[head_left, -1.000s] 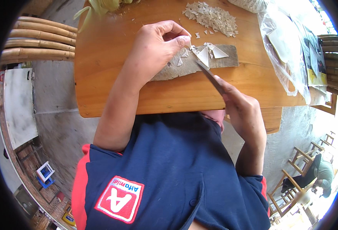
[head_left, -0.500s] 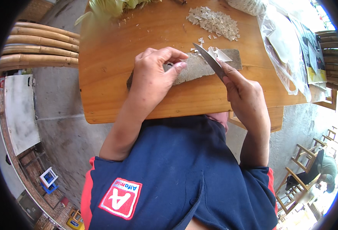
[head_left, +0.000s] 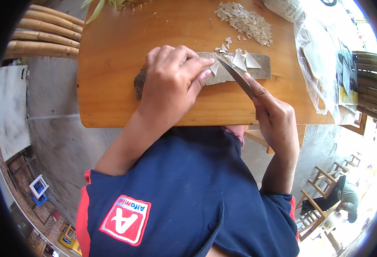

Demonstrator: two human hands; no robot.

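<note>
The navy short-sleeved shirt [head_left: 175, 180] has red sleeve panels [head_left: 83, 214], a square red-and-white chest patch [head_left: 125, 220], and a round dark button [head_left: 212, 225].

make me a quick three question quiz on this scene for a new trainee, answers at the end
1. Which hand holds the knife?
2. True or false: the plastic bag lies to the right of the heap of small white pieces.
3. The larger white pieces on the grey slab are: a) round b) triangular c) square

Key: 1. The right hand. 2. True. 3. b.
</note>
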